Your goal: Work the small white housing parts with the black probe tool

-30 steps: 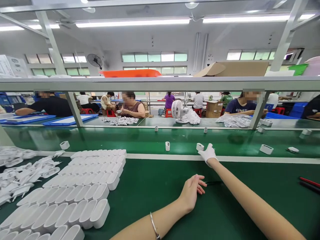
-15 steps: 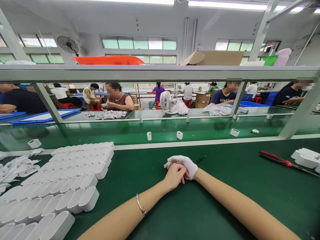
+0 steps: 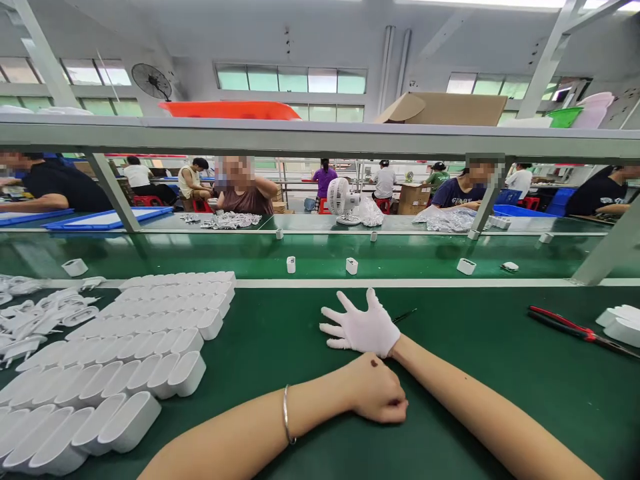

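My right hand (image 3: pixel 361 327) wears a white glove and lies over the green work surface, palm down, with its fingers spread wide. Just below the glove's cuff is my left hand (image 3: pixel 381 390), bare and curled into a fist, a silver bangle (image 3: pixel 287 415) on its wrist. Nothing shows sticking out of the fist, and its palm side is hidden. Behind the gloved hand a thin dark pointed tool (image 3: pixel 406 315) lies partly covered; its kind cannot be made out.
Rows of white oval housings (image 3: pixel 187 373) stand at left, beside a pile of white parts (image 3: pixel 50 320). Red-handled pliers (image 3: pixel 563 323) and more white housings (image 3: pixel 623 325) lie right. Beyond runs a green belt (image 3: pixel 240 260) with scattered white pieces. Co-workers sit across, below a shelf (image 3: pixel 320 138).
My gloved right hand has opened from a bent position to spread fingers. My left hand has let go of it and moved down and right, closing into a fist. The view has shifted slightly.
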`<state>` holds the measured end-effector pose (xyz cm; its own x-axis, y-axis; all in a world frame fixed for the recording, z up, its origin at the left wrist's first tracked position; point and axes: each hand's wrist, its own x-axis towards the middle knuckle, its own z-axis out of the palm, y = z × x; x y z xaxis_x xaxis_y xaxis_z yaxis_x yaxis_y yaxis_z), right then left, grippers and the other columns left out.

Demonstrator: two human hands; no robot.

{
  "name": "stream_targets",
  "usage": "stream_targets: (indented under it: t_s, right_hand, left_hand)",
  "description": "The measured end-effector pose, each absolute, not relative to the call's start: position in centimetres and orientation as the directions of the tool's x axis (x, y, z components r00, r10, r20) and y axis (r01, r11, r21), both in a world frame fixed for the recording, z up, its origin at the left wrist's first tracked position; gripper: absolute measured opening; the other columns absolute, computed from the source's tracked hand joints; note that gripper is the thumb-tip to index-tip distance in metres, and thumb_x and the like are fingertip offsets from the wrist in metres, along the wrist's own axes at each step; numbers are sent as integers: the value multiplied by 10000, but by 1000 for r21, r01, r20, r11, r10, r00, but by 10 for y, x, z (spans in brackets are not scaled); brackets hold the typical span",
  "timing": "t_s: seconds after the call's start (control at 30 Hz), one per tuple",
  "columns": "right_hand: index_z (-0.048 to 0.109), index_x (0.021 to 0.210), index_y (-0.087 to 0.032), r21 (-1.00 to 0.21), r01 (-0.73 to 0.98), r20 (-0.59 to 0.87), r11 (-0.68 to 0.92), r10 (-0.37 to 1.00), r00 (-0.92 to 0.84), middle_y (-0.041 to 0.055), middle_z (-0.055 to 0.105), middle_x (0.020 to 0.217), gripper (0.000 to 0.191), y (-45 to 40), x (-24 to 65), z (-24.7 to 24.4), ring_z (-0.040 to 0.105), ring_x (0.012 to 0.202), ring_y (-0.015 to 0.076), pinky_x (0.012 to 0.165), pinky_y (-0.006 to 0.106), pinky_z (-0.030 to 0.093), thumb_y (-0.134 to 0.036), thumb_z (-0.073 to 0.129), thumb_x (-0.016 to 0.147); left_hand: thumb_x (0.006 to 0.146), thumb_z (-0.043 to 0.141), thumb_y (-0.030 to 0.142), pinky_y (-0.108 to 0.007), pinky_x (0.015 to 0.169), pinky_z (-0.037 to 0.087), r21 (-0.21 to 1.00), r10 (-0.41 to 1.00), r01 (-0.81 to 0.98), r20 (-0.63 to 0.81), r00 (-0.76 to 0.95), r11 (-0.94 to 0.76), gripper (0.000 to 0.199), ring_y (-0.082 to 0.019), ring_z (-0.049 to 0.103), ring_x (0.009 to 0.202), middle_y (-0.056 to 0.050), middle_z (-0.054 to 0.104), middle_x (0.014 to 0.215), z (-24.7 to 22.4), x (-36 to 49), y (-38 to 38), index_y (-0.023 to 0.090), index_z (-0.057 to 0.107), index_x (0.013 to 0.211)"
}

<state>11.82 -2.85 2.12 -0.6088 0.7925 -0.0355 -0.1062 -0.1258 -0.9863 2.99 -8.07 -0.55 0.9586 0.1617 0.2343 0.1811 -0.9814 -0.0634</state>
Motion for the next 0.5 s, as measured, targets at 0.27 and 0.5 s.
stream_targets:
  t_s: [0.27,0.5]
  right_hand:
    - [407,1308,-450,-948,-228,-32,-221,780,-625,22,355,1455,541,-25,116,14,371,1271,315,966,607,239,-688,352,825]
    - [277,1371,-450,-802,-417,10,-428,688,-726,-13,229,1518,727,-23,120,18,413,1256,285,1005,548,277,-816,247,744]
  left_hand:
    - [920,428,275,-313,545,381,12,650,695,367,666,-719,334,-254,656,685,-121,697,733,3,30,-81,105,691,806]
    - [860,469,80,-296,561,386,73,772,790,286,568,-609,210,-259,647,726,-145,679,820,-4,31,-94,85,675,899]
